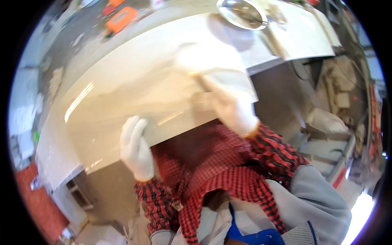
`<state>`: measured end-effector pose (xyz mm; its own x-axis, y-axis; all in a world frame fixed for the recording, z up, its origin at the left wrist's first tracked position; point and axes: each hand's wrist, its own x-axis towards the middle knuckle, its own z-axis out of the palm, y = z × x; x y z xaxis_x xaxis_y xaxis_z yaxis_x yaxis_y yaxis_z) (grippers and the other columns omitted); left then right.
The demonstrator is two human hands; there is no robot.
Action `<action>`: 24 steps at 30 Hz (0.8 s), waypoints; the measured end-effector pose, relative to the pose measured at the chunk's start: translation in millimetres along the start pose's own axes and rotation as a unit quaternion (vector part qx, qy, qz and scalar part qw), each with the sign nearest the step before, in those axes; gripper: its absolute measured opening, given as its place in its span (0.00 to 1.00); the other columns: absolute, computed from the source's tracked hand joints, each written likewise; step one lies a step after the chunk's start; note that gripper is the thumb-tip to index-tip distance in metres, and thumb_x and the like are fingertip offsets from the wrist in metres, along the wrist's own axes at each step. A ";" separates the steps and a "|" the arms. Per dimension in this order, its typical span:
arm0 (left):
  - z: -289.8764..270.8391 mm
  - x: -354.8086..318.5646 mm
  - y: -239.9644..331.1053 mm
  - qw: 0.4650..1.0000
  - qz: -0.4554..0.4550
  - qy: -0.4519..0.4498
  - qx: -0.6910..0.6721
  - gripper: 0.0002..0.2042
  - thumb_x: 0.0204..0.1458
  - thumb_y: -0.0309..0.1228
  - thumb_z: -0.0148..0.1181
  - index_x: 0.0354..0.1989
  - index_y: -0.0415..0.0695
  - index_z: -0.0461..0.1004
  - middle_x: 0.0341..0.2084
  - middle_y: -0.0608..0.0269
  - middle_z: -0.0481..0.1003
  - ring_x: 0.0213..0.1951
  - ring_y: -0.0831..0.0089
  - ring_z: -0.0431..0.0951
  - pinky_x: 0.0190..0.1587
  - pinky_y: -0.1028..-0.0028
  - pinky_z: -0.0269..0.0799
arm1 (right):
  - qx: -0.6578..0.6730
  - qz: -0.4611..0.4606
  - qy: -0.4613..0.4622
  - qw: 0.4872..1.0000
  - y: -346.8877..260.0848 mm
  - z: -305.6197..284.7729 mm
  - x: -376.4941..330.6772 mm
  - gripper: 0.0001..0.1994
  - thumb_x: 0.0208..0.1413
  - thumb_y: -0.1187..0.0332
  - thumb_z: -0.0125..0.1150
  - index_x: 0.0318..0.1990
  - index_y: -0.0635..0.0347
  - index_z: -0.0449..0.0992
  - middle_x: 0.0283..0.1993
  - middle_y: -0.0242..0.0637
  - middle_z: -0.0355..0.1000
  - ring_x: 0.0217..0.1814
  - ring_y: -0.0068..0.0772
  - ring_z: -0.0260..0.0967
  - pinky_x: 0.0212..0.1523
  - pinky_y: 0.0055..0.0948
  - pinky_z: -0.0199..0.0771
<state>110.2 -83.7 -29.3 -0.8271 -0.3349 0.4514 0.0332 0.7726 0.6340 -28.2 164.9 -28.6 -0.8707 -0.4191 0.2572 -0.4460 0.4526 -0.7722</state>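
A glossy, cream-coloured sheet (134, 98) lies across the worktop in front of me, its near edge close to my body. My left hand (136, 149), in a white knitted glove, rests at that edge with its fingers stretched out together and nothing visible in them. Over the sheet's right part is my right hand (237, 112), also white-gloved; motion smears its fingers, so what they hold, if anything, cannot be made out. Just beyond it is a blurred bright white shape (210, 57) with a thin yellow edge, whose kind I cannot tell.
A round metal-rimmed bowl (243, 14) stands at the far right, next to a white board (302, 32). An orange plastic piece (121, 19) lies beyond the sheet at the far left. Framed items and a pale sack (326, 120) are on the right.
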 end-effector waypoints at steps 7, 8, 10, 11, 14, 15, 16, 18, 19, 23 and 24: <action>-13.0 16.0 -11.6 0.999 0.044 -0.013 0.016 0.18 0.47 0.07 0.56 0.42 0.40 0.84 0.44 0.53 0.83 0.49 0.58 0.83 0.53 0.67 0.79 | -0.027 0.056 0.031 0.998 8.8 -18.8 -8.5 0.20 0.59 0.80 0.62 0.60 0.67 0.78 0.52 0.52 0.81 0.49 0.38 0.83 0.51 0.28 0.77; -25.1 18.7 -19.0 0.997 0.056 -0.009 0.042 0.18 0.48 0.07 0.55 0.41 0.40 0.84 0.44 0.53 0.83 0.49 0.58 0.83 0.54 0.67 0.79 | -0.025 0.056 0.023 0.998 6.9 -17.1 -7.3 0.20 0.60 0.79 0.63 0.60 0.67 0.78 0.53 0.52 0.81 0.50 0.37 0.82 0.52 0.28 0.77; -33.9 25.9 -39.4 0.994 0.090 -0.003 0.068 0.18 0.48 0.08 0.54 0.40 0.41 0.85 0.44 0.53 0.83 0.50 0.58 0.83 0.54 0.67 0.79 | -0.028 0.060 0.021 0.998 5.5 -18.2 -5.6 0.19 0.61 0.78 0.63 0.60 0.68 0.78 0.53 0.52 0.81 0.51 0.36 0.82 0.53 0.28 0.76; -50.6 35.5 -59.8 0.988 0.093 0.001 0.123 0.16 0.52 0.12 0.54 0.42 0.43 0.84 0.44 0.55 0.83 0.50 0.58 0.83 0.55 0.65 0.78 | -0.023 0.064 0.020 0.998 4.6 -17.2 -4.8 0.19 0.61 0.78 0.63 0.60 0.68 0.78 0.53 0.52 0.80 0.51 0.36 0.82 0.53 0.28 0.76; -149.3 25.9 -189.8 0.976 -0.047 0.037 0.210 0.16 0.67 0.31 0.52 0.61 0.48 0.75 0.54 0.56 0.79 0.55 0.66 0.78 0.61 0.65 0.71 | 0.001 0.064 0.000 0.998 3.8 -13.2 -4.3 0.19 0.61 0.78 0.63 0.60 0.68 0.77 0.54 0.52 0.80 0.51 0.36 0.81 0.53 0.29 0.76; -170.9 66.7 -156.0 0.911 -0.237 -0.009 0.338 0.20 0.67 0.36 0.53 0.67 0.50 0.71 0.59 0.56 0.76 0.60 0.66 0.74 0.64 0.66 0.68 | -0.014 0.064 0.013 0.998 8.5 -16.2 -2.4 0.19 0.61 0.78 0.63 0.60 0.68 0.77 0.54 0.51 0.81 0.51 0.36 0.81 0.53 0.29 0.76; -202.2 66.8 -171.4 0.888 -0.093 0.022 0.450 0.22 0.66 0.37 0.54 0.68 0.50 0.70 0.60 0.56 0.75 0.62 0.64 0.72 0.64 0.63 0.67 | -0.015 0.058 0.014 0.998 7.9 -16.6 -2.0 0.19 0.61 0.78 0.63 0.60 0.68 0.77 0.54 0.51 0.81 0.51 0.36 0.81 0.53 0.29 0.76; -221.9 74.5 -180.0 0.860 0.032 0.061 0.505 0.24 0.65 0.38 0.56 0.69 0.50 0.69 0.62 0.56 0.73 0.65 0.62 0.70 0.66 0.58 0.66 | -0.030 0.043 0.029 0.998 9.2 -15.2 -2.2 0.19 0.61 0.78 0.63 0.61 0.68 0.77 0.54 0.50 0.81 0.50 0.35 0.81 0.53 0.28 0.76; -218.3 78.3 -170.0 0.884 0.007 0.073 0.462 0.24 0.65 0.38 0.56 0.69 0.49 0.69 0.63 0.55 0.73 0.66 0.61 0.68 0.67 0.56 0.65 | -0.028 0.050 0.028 0.998 8.3 -15.6 -1.0 0.19 0.61 0.78 0.63 0.60 0.68 0.77 0.54 0.50 0.81 0.50 0.35 0.81 0.53 0.28 0.76; -174.1 53.4 -159.7 0.977 -0.123 0.173 0.006 0.22 0.66 0.29 0.56 0.69 0.43 0.69 0.65 0.58 0.71 0.64 0.66 0.71 0.64 0.65 0.69 | -0.021 0.056 0.020 0.998 8.0 -16.9 -0.9 0.19 0.61 0.78 0.63 0.60 0.68 0.77 0.53 0.50 0.81 0.49 0.35 0.81 0.52 0.28 0.77; -161.7 43.0 -149.7 0.977 -0.128 0.168 0.004 0.22 0.66 0.26 0.56 0.68 0.41 0.70 0.64 0.59 0.72 0.62 0.68 0.72 0.63 0.68 0.70 | -0.018 0.053 0.016 0.998 8.0 -16.5 -1.1 0.20 0.61 0.78 0.63 0.60 0.68 0.77 0.53 0.51 0.81 0.48 0.35 0.81 0.52 0.28 0.77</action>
<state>160.4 -301.0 -3.2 -0.5768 -0.6754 0.4595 -0.1567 0.6436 0.7492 -34.2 182.0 -25.5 -0.9191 -0.3425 0.1948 -0.3585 0.5218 -0.7741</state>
